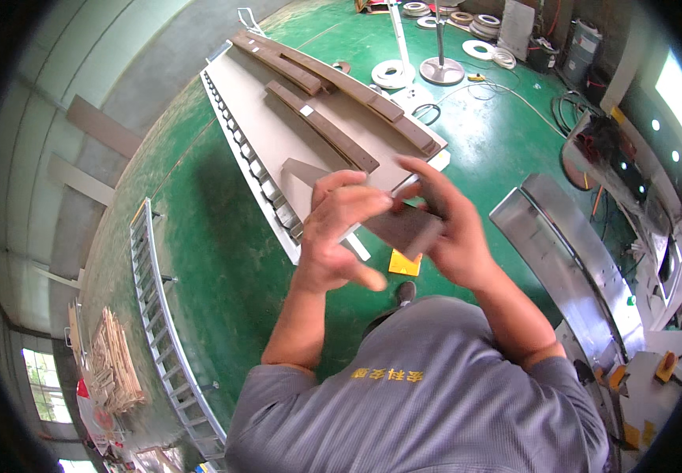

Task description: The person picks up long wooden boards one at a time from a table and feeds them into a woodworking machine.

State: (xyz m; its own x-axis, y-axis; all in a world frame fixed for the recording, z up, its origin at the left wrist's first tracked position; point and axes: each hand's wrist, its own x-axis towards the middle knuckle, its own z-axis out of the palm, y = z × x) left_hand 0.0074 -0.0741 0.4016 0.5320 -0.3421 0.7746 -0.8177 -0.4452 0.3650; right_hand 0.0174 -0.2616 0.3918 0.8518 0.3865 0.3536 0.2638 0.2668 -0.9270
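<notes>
Green floor (215,197), scuffed at left, shiny toward upper right where light reflects. Pale panelled wall (41,87) along left side; window (45,386) at lower left, greenery outside. Round-based metal stand (442,72) at the back.

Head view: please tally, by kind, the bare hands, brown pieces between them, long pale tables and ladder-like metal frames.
Left hand and right hand: 2
Brown piece: 1
Long pale table: 1
Ladder-like frame: 1
Total: 5
</notes>
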